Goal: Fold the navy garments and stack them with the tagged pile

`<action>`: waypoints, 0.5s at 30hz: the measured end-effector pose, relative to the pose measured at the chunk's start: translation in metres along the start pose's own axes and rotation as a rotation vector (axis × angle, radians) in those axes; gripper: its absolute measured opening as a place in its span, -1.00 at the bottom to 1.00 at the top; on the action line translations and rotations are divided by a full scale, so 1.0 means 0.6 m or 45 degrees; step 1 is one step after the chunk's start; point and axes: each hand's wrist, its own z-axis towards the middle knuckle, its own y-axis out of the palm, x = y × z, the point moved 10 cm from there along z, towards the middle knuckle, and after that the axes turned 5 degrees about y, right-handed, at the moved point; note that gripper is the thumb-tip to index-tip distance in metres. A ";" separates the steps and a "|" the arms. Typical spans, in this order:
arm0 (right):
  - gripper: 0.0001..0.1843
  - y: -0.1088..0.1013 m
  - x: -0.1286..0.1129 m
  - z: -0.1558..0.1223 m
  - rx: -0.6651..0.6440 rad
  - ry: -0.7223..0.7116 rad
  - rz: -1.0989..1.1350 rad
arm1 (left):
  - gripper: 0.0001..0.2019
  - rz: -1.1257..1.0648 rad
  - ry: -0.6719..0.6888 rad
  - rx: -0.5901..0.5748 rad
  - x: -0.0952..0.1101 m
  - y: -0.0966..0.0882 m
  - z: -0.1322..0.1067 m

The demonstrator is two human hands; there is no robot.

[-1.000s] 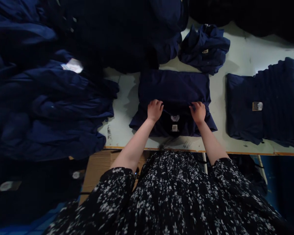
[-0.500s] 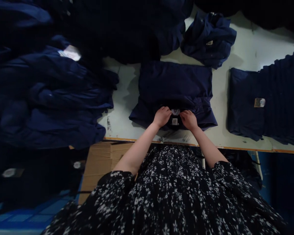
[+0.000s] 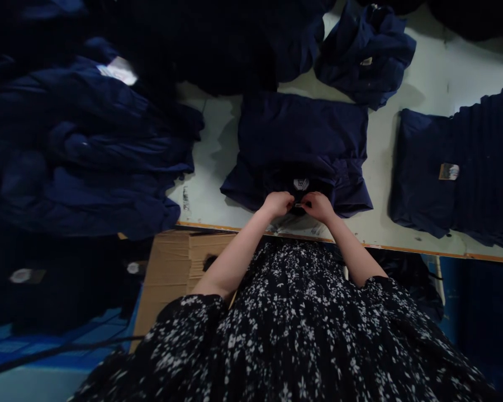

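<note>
Left hand (image 3: 280, 204) and right hand (image 3: 319, 207) fingertips pinch thin white tag (image 3: 299, 205) at folded navy cloth garment (image 3: 302, 125). Looks like tag handling; next move needs light, even grip.

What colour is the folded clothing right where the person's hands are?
Dark navy blue. The folded garment shows best in the head view.
</note>
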 end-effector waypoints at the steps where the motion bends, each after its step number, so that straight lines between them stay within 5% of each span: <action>1: -0.84 0.000 0.000 -0.003 -0.004 0.004 -0.004 | -0.83 0.008 -0.004 -0.015 0.002 0.001 0.000; 10: -0.86 0.003 0.005 -0.007 0.027 -0.037 0.095 | -0.83 0.135 -0.073 0.032 0.021 -0.010 -0.004; 15: -0.68 0.011 0.007 -0.007 -0.054 -0.111 0.212 | -0.84 0.057 -0.051 0.074 0.015 -0.008 0.000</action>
